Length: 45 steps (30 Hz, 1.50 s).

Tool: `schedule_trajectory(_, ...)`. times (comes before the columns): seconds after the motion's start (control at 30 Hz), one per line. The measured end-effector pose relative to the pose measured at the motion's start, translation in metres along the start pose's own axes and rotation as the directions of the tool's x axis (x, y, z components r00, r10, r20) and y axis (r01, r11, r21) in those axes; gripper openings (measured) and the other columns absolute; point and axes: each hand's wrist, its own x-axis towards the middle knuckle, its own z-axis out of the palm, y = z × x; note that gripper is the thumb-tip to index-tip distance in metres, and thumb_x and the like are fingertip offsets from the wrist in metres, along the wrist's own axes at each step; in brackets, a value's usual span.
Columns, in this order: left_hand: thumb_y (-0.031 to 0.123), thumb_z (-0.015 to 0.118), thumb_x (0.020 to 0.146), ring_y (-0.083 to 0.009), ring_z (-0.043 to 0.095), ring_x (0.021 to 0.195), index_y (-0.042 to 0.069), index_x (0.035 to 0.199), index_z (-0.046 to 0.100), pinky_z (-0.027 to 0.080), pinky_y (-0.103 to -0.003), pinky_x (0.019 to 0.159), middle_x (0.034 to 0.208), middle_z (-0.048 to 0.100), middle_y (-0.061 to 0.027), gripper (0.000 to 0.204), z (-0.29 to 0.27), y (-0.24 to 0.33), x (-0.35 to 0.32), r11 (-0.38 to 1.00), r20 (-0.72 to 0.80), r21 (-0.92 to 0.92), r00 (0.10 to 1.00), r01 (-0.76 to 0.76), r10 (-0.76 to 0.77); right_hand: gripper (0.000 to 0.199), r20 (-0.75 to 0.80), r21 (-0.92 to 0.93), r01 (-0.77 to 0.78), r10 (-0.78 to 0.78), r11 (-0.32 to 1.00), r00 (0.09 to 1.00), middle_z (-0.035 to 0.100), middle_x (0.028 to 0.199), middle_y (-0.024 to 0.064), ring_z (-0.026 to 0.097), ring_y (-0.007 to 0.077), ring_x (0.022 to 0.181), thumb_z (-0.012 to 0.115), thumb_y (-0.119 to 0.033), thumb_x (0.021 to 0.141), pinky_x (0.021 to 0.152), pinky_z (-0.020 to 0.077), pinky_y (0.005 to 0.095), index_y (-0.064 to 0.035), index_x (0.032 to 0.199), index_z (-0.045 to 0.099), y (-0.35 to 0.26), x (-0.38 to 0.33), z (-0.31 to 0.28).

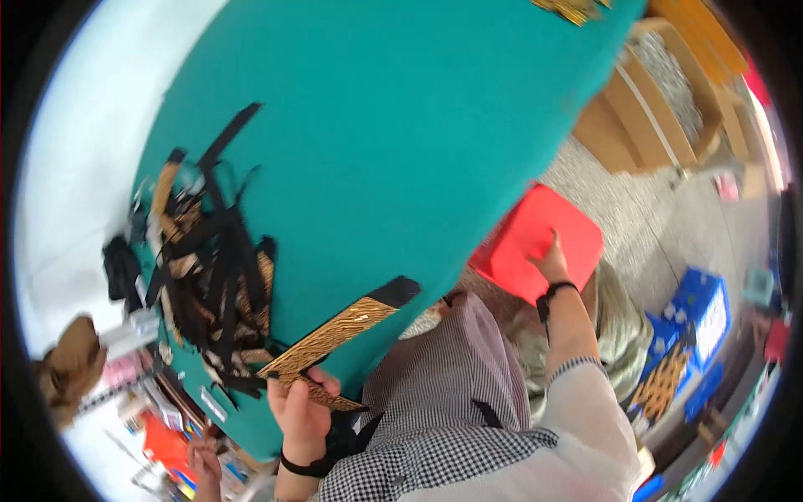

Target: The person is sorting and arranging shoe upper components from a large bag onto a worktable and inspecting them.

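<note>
My left hand [303,412] is closed on a gold-and-black patterned fabric strip [335,335] with a black end. The strip lies slantwise over the near edge of the green table [360,167], and a shorter pointed tail hangs below my fingers. To my right, beside the table, my right hand [552,261] is on top of a red plastic stool [523,234], thumb apart and the fingertips partly hidden as they grip it. Left of my left hand lies a tangled heap of black and gold strips [222,276].
Gold pieces [573,8] lie at the table's far edge. An open cardboard box [623,117] stands on the floor at the right. Blue boxes [698,314] and a pale green sack [615,326] are nearer me. Another person's hand [203,460] shows at lower left.
</note>
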Motion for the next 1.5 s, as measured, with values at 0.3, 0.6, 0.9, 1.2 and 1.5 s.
schedule_trajectory(0.3,0.016,0.056,0.081,-0.0218,0.054,0.069,0.003,0.109,0.043,0.045,-0.033,0.058,0.085,0.053,-0.0099,0.034,-0.017,-0.001,-0.005,0.992,-0.009,-0.11,0.998,0.062,-0.063,0.085,0.05,-0.3,-0.17,0.194,0.939,0.98,0.04,0.117,0.0295,0.043,0.041,0.107,0.07,-0.023,0.062,0.09,0.0386,0.0442,-0.0068,0.132,0.024,0.04,-0.047,0.033)
schedule_trajectory(0.6,0.0,0.05,0.075,-0.0192,0.056,0.072,0.002,0.106,0.044,0.047,-0.03,0.063,0.085,0.054,-0.0083,0.031,-0.047,0.024,0.0,0.963,-0.04,-0.267,0.998,0.035,-0.048,0.041,-0.273,-0.368,0.633,-0.73,0.681,0.627,0.044,0.113,0.0183,0.047,0.0341,0.098,0.063,-0.014,0.07,0.083,0.0408,0.0436,-0.0008,0.107,0.05,-0.223,-0.11,-0.042)
schedule_trajectory(0.9,-0.003,0.048,0.078,-0.0136,0.055,0.076,0.0,0.113,0.045,0.046,-0.027,0.068,0.085,0.056,-0.007,0.036,-0.085,0.026,-0.025,0.96,0.032,-0.279,0.999,0.033,-0.025,0.033,0.262,-0.567,0.585,-0.546,0.58,0.796,0.053,0.089,0.0169,0.052,0.0347,0.086,0.067,-0.025,0.066,0.073,0.0432,0.0415,-0.0029,0.084,0.05,-0.3,-0.085,-0.085)
schedule_trajectory(1.2,0.004,0.058,0.078,-0.0099,0.053,0.087,-0.003,0.115,0.045,0.043,-0.023,0.075,0.101,0.056,-0.0053,0.04,-0.093,0.05,-0.027,0.982,0.023,0.065,0.984,-0.177,0.175,0.043,0.553,-0.647,0.59,-0.234,0.484,0.799,0.057,0.08,0.0205,0.056,0.0349,0.077,0.072,-0.029,0.063,0.068,0.0442,0.0374,-0.0018,0.083,0.045,-0.323,-0.03,-0.086)
schedule_trajectory(1.5,-0.001,0.055,0.08,-0.0118,0.055,0.087,-0.002,0.121,0.039,0.046,-0.025,0.077,0.105,0.055,-0.006,0.043,-0.14,0.059,-0.045,0.823,-0.333,-0.463,0.925,-0.329,0.183,0.027,0.732,-0.674,0.628,0.241,0.39,0.637,0.056,0.071,0.0072,0.052,0.0121,0.058,0.067,-0.024,0.073,0.05,0.0429,0.026,-0.0025,0.082,0.054,-0.465,-0.085,-0.05)
